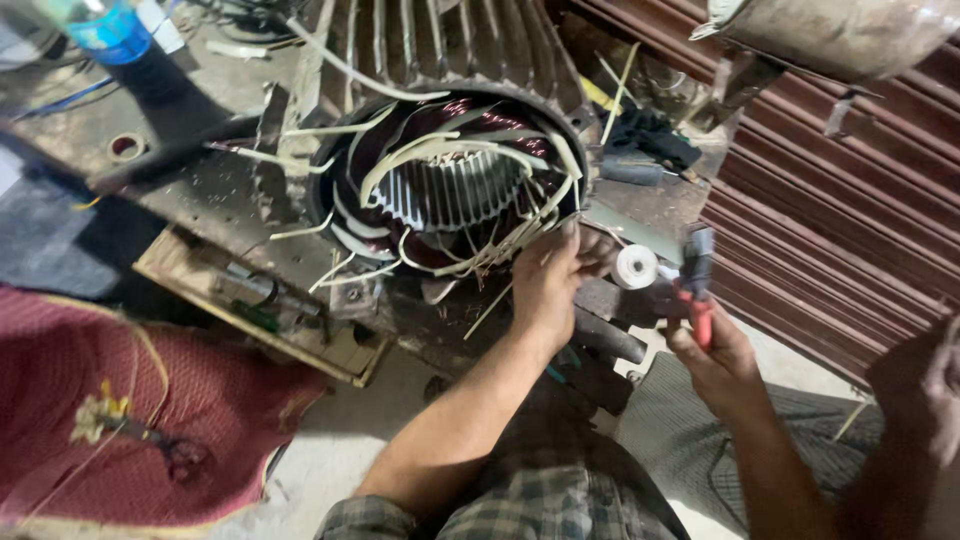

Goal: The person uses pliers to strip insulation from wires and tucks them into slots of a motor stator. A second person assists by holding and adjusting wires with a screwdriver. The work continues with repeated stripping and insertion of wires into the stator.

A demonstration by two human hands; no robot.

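Observation:
A large grey motor stator (450, 60) lies on its side, its open bore showing copper windings (440, 180) with pale insulation strips and sleeves sticking out. My left hand (552, 280) grips a bundle of wires and sleeves at the lower right rim of the bore. My right hand (712, 345) is off to the right, closed on a tool with red handles and a dark head (698, 285). A white roll of tape (636, 267) sits between the two hands.
A wooden tray with small tools (260, 300) lies left of the stator. A dark red cloth (120, 400) covers the lower left. A brown rolling shutter (850, 230) stands on the right. A blue-capped bottle (105, 30) is at top left.

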